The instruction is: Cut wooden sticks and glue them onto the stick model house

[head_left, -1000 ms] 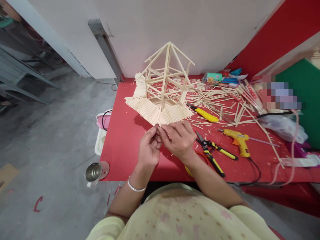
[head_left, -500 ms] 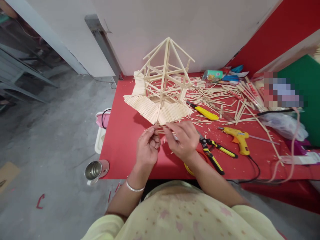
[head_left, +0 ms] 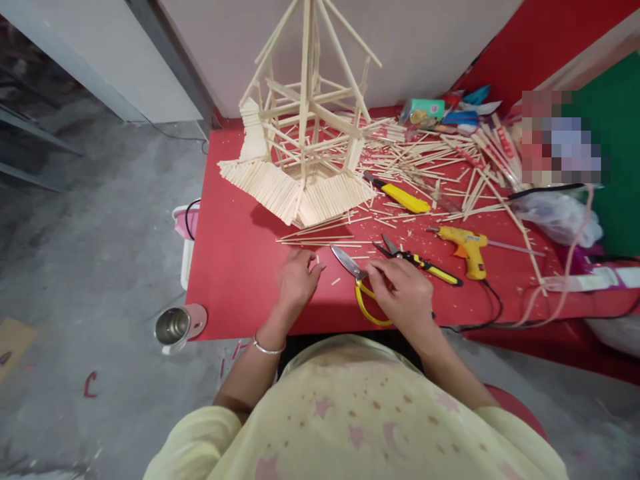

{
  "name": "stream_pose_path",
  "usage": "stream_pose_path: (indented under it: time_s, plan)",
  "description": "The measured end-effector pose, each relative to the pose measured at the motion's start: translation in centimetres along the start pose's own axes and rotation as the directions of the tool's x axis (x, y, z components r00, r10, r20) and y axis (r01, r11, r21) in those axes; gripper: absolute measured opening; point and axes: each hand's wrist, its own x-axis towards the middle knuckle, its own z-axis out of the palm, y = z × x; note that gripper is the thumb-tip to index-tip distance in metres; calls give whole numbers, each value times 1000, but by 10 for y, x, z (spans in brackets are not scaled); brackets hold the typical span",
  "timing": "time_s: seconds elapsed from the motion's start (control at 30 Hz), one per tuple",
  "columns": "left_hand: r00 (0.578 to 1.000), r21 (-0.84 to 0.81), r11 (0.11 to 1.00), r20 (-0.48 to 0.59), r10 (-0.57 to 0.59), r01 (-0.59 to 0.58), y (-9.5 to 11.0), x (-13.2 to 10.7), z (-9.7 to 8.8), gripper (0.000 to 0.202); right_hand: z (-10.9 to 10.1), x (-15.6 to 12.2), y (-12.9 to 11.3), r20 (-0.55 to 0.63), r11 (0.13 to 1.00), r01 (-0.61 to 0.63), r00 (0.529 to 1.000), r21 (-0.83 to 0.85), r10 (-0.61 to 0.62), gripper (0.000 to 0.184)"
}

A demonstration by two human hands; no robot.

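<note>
My left hand (head_left: 299, 279) rests low over the red table, thumb and forefinger a little apart. A short stick piece (head_left: 317, 259) shows by its fingertips; whether they touch it I cannot tell. My right hand (head_left: 404, 288) has its thumb and fingers drawn together above the scissors (head_left: 346, 260). Their blades point up-left, and the hand partly covers the yellow handles. What its fingertips hold, if anything, is hidden. Behind both hands stands a wooden stick model (head_left: 334, 200), an open frame with a peaked top and slatted lower panels. Several thin sticks (head_left: 325, 239) lie before it.
Pliers with yellow-black handles (head_left: 440, 272), a yellow glue gun (head_left: 473, 250) and a yellow utility knife (head_left: 407, 199) lie to the right. Loose sticks (head_left: 415, 157) cover the back right. A metal mug (head_left: 193, 322) is at the left front edge.
My hands have moved apart: the right went right and down over the scissors, the left slightly down. The scissors are now more exposed. The view has tilted down, closer to the model.
</note>
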Motion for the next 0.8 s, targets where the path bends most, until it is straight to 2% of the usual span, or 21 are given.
stream_pose_path:
  time_s: [0.1,0.17,0.23,0.3,0.37,0.47,0.53,0.6,0.67,0.8]
  plan:
    - [999,210,977,38,24,-31,2,-2,4,9,-7,-20,6,119,994,-19,992,-110,32,23]
    - [998,255,965,42,47,-56,3,-3,7,14,-10,-31,10,150,983,-37,987,-180,65,24]
    - [997,221,972,24,73,-77,5,-5,10,14,-13,-39,13,162,970,-55,982,-236,95,27]
    - [997,75,995,14,70,-71,6,-6,12,15,-15,-44,15,198,962,-50,975,-268,105,34]
    - [999,-162,987,50,-10,18,10,-8,15,18,-17,-46,13,261,962,-17,961,-273,92,42]
    - [979,-482,853,145,-146,199,19,-11,20,22,-18,-47,6,336,955,18,938,-297,87,46]
    - [974,-627,746,162,-158,225,26,-14,23,27,-18,-46,2,367,940,22,923,-341,112,50]
    - [976,-718,662,158,-147,216,32,-17,27,34,-18,-46,1,378,925,15,915,-380,141,55]
    - [975,-746,627,164,-152,224,37,-21,31,38,-18,-47,6,365,924,-19,915,-382,170,58]
    - [969,-768,593,170,-178,244,45,-28,39,26,-22,-54,22,276,970,-111,946,-217,170,55]
